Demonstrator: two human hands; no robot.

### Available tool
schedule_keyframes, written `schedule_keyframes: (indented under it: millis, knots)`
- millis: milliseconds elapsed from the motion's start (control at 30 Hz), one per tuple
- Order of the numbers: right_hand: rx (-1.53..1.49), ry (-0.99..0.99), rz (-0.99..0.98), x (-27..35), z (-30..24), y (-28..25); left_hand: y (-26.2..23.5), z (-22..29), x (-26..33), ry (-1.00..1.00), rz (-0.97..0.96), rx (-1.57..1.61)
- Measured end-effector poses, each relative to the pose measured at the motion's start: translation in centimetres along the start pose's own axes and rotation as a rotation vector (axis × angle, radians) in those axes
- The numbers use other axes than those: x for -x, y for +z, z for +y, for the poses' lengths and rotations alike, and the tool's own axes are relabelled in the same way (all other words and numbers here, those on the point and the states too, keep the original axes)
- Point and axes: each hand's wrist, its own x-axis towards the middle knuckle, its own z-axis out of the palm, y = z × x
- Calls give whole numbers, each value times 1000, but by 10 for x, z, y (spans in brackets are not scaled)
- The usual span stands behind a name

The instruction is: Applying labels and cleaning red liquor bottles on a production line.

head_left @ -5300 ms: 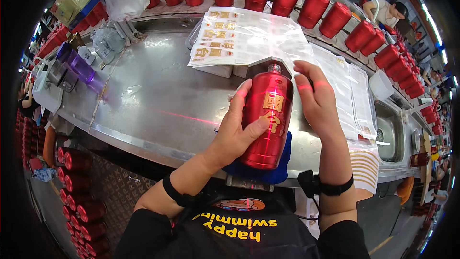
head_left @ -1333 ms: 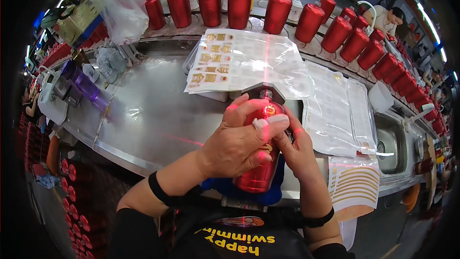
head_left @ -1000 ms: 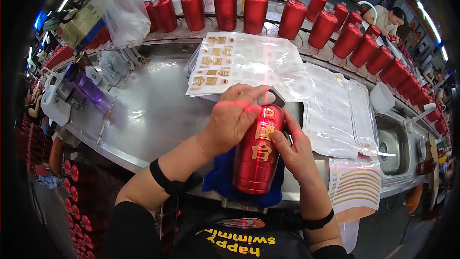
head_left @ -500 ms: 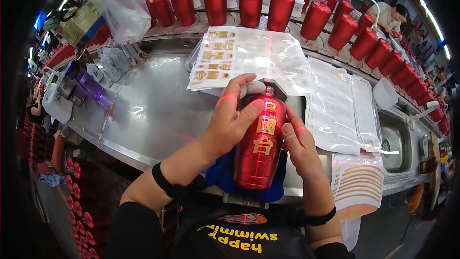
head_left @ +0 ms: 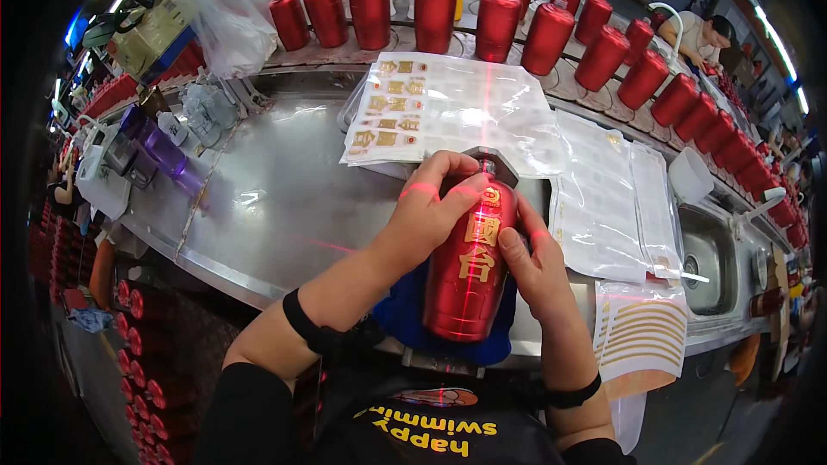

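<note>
A glossy red bottle with gold characters down its front lies with its neck away from me, on a blue cloth. My left hand is closed round its upper left side, thumb laid by the gold emblem near the neck. On the other side my right hand grips the bottle, its thumb against the right of the characters. Behind the neck sits a dark angular holder. Thin red light lines cross the bottle and my hands. The undersides of my fingers are hidden.
Sheets of gold stickers lie beyond the bottle; more clear sheets are at the right. Red bottles line a curved conveyor behind. A steel sink is at far right, a purple bottle at left. More red bottles stand lower left.
My left fingers have come closer round the neck, and the pale grey thing at their tips no longer shows. The bottle has shifted slightly right. Bottles on the conveyor have moved along.
</note>
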Motion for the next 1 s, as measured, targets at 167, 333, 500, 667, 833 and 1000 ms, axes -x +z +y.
schedule_keyframes:
  millis: [167,333,500,667,833,1000]
  knots:
    - [-16,-3,-2,-1,1,0,3,-3,-9,59,66,-190]
    - [12,-12,1,0,0,0,1,-4,-8,11,44,-123]
    - [-17,-13,8,1,-1,1,4,-8,-12,56,89,-331]
    - [0,-6,-3,0,-1,1,4,-11,-13,168,95,-416]
    - [-33,-11,5,0,1,1,1,-8,-11,55,64,-216]
    - [-96,11,0,0,1,1,-8,-6,3,28,-104,-79]
